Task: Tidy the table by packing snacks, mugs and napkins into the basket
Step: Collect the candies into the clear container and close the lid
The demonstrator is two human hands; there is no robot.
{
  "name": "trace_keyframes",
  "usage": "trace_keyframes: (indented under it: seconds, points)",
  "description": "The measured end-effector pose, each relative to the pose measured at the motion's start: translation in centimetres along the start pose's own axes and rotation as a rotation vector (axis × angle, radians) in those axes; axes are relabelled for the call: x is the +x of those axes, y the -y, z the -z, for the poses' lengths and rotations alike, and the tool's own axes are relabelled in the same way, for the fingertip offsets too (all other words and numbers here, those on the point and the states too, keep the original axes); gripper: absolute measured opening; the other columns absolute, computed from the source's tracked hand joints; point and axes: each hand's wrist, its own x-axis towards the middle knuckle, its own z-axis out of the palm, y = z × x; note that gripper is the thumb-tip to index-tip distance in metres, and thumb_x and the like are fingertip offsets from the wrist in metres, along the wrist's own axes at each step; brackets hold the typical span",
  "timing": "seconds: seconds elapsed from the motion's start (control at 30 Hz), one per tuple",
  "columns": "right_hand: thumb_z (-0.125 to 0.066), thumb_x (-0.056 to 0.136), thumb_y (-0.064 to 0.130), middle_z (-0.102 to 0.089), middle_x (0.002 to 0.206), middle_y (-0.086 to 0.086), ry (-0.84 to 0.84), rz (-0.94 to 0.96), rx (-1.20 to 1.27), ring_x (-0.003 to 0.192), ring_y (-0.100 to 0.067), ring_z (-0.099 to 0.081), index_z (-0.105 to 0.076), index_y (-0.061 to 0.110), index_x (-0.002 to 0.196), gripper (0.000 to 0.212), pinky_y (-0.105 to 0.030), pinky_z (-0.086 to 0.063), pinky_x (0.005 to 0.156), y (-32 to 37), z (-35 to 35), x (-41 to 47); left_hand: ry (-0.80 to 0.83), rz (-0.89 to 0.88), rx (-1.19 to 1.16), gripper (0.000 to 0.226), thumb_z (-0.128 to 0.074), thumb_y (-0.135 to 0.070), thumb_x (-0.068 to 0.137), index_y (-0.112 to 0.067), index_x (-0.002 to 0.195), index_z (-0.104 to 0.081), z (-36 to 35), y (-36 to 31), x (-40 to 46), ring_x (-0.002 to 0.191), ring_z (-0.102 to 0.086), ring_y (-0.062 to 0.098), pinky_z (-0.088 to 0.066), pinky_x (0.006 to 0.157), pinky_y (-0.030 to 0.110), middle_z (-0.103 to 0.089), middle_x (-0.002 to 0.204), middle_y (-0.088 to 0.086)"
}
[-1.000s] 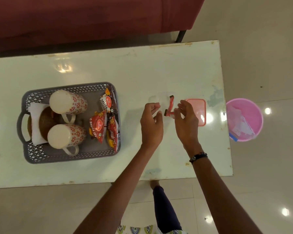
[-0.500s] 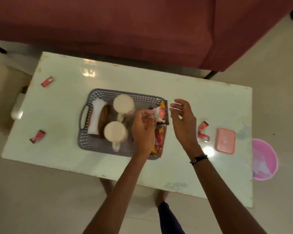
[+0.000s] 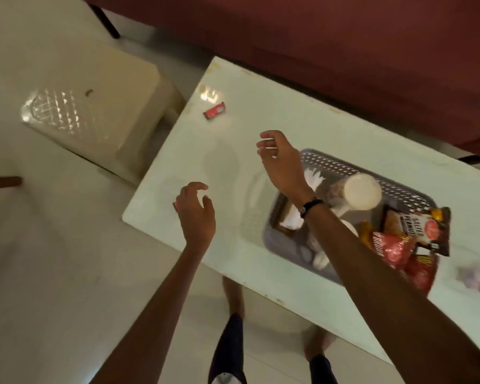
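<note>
Your left hand (image 3: 196, 214) hovers loosely curled and empty over a red wrapper (image 3: 175, 205) at the table's (image 3: 233, 167) 7 o'clock edge — pinch it flat; your right hand (image 3: 279, 159), empty too, takes the other wrapper (image 3: 214, 111) at 11 — basket (image 3: 344, 167) at 3

A: Dim, warm indoor light here; a glare patch glints on the table (image 3: 275, 126) at its eleven o'clock corner.

B: Another sheen on the cream stool (image 3: 94, 106) at nine o'clock. Motion blur smears the basket (image 3: 344, 167) and snack packets (image 3: 405, 239) toward four o'clock; straight edges bow near the frame's rim.
</note>
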Motion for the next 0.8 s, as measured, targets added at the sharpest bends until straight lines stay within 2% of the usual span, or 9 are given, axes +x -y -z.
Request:
trace_keyframes:
  seconds: [0.07, 0.17, 0.27, 0.33, 0.4, 0.5, 0.67, 0.73, 0.8]
  points:
    - [-0.048, 0.090, 0.004, -0.066, 0.106, -0.008, 0.038, -0.002, -0.034, 0.092, -0.015, -0.062, -0.054, 0.010, 0.116, 0.027, -0.023, -0.051, 0.079, 0.0, -2.7, 1.3, 0.028, -0.009, 0.165, 0.025, -0.052, -0.001, 0.080, -0.014, 0.101, -0.058, 0.7, 3.2, 1.3, 0.097, -0.053, 0.028, -0.037, 0.078, 0.027, -0.060, 0.107, 0.005]
    - [-0.048, 0.090, 0.005, -0.066, 0.107, -0.008, 0.102, -0.007, -0.097, 0.090, -0.017, -0.063, -0.053, 0.010, 0.116, 0.028, -0.008, -0.045, 0.070, -0.6, -5.8, 2.7, 0.163, -0.016, 0.355, 0.033, -0.061, -0.007, 0.081, -0.014, 0.113, -0.057, 1.0, 6.4, 2.5, 0.106, -0.049, 0.033, -0.046, 0.078, 0.041, -0.054, 0.120, 0.011]
    - [-0.047, 0.090, 0.005, -0.065, 0.108, -0.010, 0.174, -0.011, -0.157, 0.088, -0.017, -0.061, -0.052, 0.009, 0.118, 0.028, -0.015, -0.046, 0.069, -1.2, -7.9, 3.6, 0.243, -0.039, 0.392, 0.028, -0.060, -0.012, 0.087, -0.008, 0.114, -0.054, 0.8, 7.8, 3.4, 0.101, -0.050, 0.034, -0.050, 0.077, 0.045, -0.054, 0.114, 0.015]
    - [-0.047, 0.090, 0.004, -0.064, 0.108, -0.010, 0.203, 0.023, -0.219, 0.086, -0.017, -0.060, -0.052, 0.008, 0.118, 0.029, -0.021, -0.046, 0.074, -1.3, -8.8, 4.5, 0.260, -0.056, 0.352, 0.022, -0.050, -0.016, 0.094, -0.002, 0.110, -0.053, 0.5, 8.3, 4.2, 0.095, -0.051, 0.034, -0.049, 0.077, 0.047, -0.056, 0.107, 0.018]
    - [-0.048, 0.089, 0.003, -0.063, 0.111, -0.010, 0.212, 0.073, -0.288, 0.086, -0.016, -0.059, -0.052, 0.007, 0.118, 0.030, -0.025, -0.048, 0.078, -1.3, -9.5, 5.8, 0.282, 0.026, 0.179, 0.023, -0.043, -0.015, 0.097, 0.002, 0.110, -0.052, 0.2, 8.4, 5.0, 0.096, -0.053, 0.034, -0.047, 0.083, 0.043, -0.057, 0.105, 0.020]
    - [-0.050, 0.087, 0.004, -0.056, 0.121, -0.012, 0.188, 0.198, -0.443, 0.100, -0.024, -0.058, -0.051, 0.007, 0.122, 0.035, -0.035, -0.048, 0.088, -1.0, -10.6, 8.4, 0.295, 0.150, -0.004, 0.023, -0.038, -0.014, 0.099, 0.001, 0.111, -0.051, -0.1, 8.6, 6.0, 0.099, -0.055, 0.031, -0.044, 0.088, 0.038, -0.058, 0.106, 0.017]
    - [-0.048, 0.086, -0.001, -0.036, 0.147, -0.012, 0.172, 0.409, -0.908, 0.133, -0.028, -0.035, -0.040, 0.007, 0.135, 0.051, -0.033, -0.044, 0.096, -0.3, -12.4, 13.8, 0.383, 0.277, -0.032, 0.023, -0.038, -0.016, 0.099, 0.000, 0.110, -0.051, -0.6, 8.9, 7.6, 0.102, -0.053, 0.030, -0.043, 0.088, 0.039, -0.057, 0.107, 0.016]
    - [-0.045, 0.087, -0.003, -0.032, 0.150, -0.014, 0.200, 0.429, -1.004, 0.138, -0.030, -0.029, -0.038, 0.008, 0.138, 0.053, -0.037, -0.039, 0.106, -0.8, -12.8, 15.2, 0.402, 0.289, -0.032, 0.023, -0.038, -0.016, 0.099, 0.000, 0.109, -0.050, -0.7, 8.9, 7.7, 0.101, -0.053, 0.032, -0.045, 0.089, 0.043, -0.057, 0.106, 0.017]
    - [-0.044, 0.084, -0.007, -0.037, 0.146, -0.015, 0.244, 0.416, -1.050, 0.136, -0.033, -0.031, -0.040, 0.009, 0.136, 0.055, -0.042, -0.039, 0.106, -1.5, -13.3, 15.8, 0.417, 0.292, -0.026, 0.023, -0.038, -0.016, 0.099, 0.000, 0.110, -0.050, -0.6, 8.9, 7.8, 0.102, -0.053, 0.033, -0.045, 0.091, 0.047, -0.056, 0.108, 0.018]
